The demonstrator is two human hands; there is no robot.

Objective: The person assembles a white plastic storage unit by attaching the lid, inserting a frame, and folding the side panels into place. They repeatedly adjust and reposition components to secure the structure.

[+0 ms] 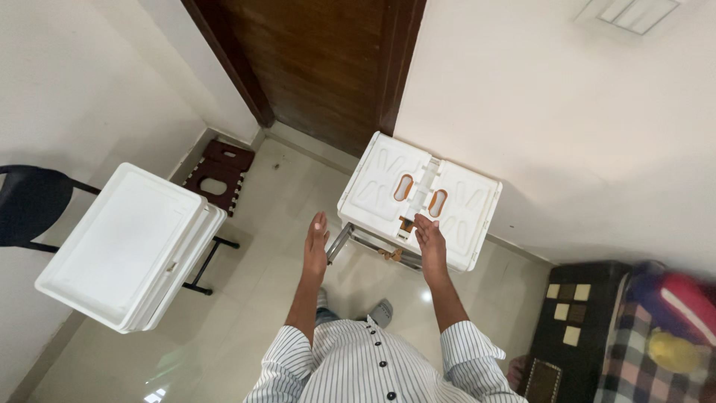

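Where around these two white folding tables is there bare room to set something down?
The flat white tabletop on the left is bare. The floor between it and the ridged folded table is open. It is crowded at right, where the right hand touches the folded table and the left hand hovers beside it.

Small label [403, 235] on white table (front edge).

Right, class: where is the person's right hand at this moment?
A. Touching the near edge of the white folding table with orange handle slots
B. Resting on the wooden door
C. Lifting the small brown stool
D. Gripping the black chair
A: the right hand touches the near edge of the white folding table, while the left hand hangs open beside it.
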